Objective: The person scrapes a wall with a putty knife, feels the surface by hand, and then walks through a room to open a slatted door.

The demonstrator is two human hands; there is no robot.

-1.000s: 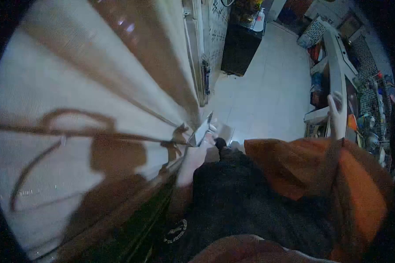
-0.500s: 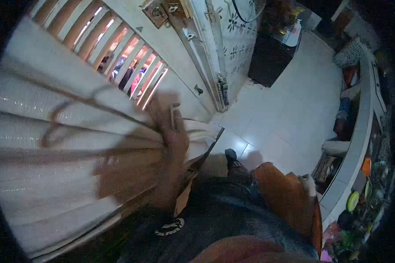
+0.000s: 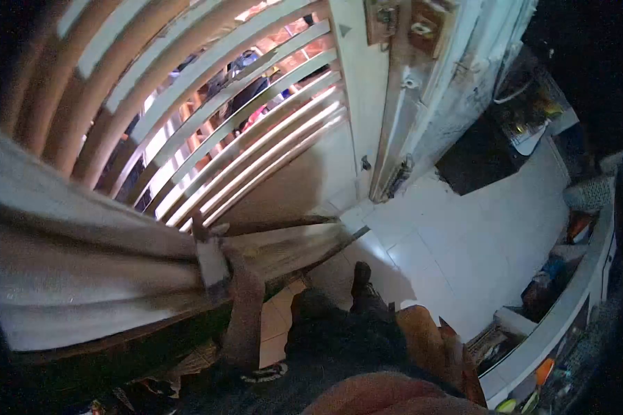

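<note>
A pale curtain (image 3: 83,277) hangs in folds across the lower left of the head view. My left hand (image 3: 213,259) is closed around its gathered cloth, near the top edge of the folds. Some fingers are blurred and partly hidden by the fabric. Just above the hand is a white slatted door or shutter (image 3: 256,104), with light and coloured things visible through its gaps. Beyond the hand, part of the cloth (image 3: 291,245) stretches towards the door's lower corner. I cannot make out my right hand in the view.
A door latch (image 3: 422,28) and worn frame stand at the upper right. Past them lie a dark cabinet (image 3: 477,155) and white floor tiles (image 3: 457,242). Along the right runs a counter (image 3: 567,304) with filled shelves below. A brown-orange object (image 3: 422,335) is beside my legs.
My left hand has moved down and left and drawn the curtain lower, so more of the slats show. My view has shifted, and the cabinet and counter appear further right and lower.
</note>
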